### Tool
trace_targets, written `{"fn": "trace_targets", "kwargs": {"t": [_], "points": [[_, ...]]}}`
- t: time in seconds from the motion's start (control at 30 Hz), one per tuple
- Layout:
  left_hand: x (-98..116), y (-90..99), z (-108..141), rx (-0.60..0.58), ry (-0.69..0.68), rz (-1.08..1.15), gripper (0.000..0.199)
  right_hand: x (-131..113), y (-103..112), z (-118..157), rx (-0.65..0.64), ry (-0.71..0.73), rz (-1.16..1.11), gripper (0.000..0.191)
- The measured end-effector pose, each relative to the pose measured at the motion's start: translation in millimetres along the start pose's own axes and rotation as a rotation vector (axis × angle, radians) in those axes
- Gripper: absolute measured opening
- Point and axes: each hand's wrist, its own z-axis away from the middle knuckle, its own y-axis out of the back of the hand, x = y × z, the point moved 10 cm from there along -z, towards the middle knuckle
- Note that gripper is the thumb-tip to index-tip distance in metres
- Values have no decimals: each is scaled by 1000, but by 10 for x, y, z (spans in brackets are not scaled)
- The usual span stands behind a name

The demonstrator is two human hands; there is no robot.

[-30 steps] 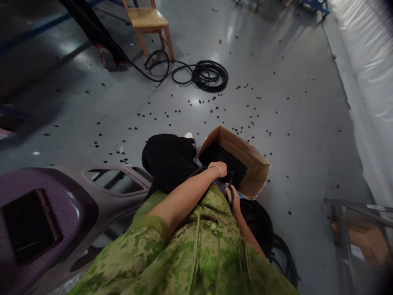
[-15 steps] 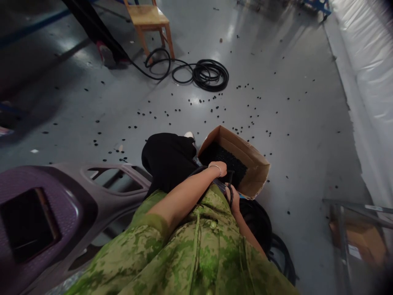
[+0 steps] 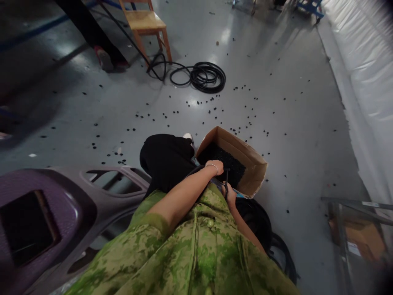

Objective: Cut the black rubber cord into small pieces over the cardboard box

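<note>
My left hand (image 3: 216,166), with a bracelet on the wrist, is closed over the near edge of an open cardboard box (image 3: 257,174). What its fingers hold, if anything, is hidden. Just right of it and lower, my right hand (image 3: 230,195) is wrapped round a thin black piece (image 3: 226,180) that stands up with a short crossbar at its top; its exact kind is unclear. Inside the box lies a heap of small black parts (image 3: 229,159). Both hands are close together in front of my lap.
Small black pieces are strewn over the grey floor. Ahead lie a coiled black hose (image 3: 208,77) and a wooden chair (image 3: 145,20), near another person's leg (image 3: 92,32). A purple-grey plastic seat (image 3: 66,205) bearing a phone (image 3: 27,227) is at left. More black coils (image 3: 253,219) sit at right.
The view has shifted slightly. Both hands stay close together by the box, and the thin black piece in my right hand stands more upright. The hose near the chair has been lifted toward the upper left.
</note>
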Motion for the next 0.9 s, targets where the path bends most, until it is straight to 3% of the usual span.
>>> {"fn": "trace_targets", "kwargs": {"t": [0.33,0.57,0.9], "points": [[11,43,14,19,12,17,39,-160,108,85,-25,12,-109,49],[60,76,48,25,-20,43,39,-221,137,217,-121,-186,-347,51],[165,-20,48,-24,-90,1,38,-294,141,224,-128,-197,-374,52]]}}
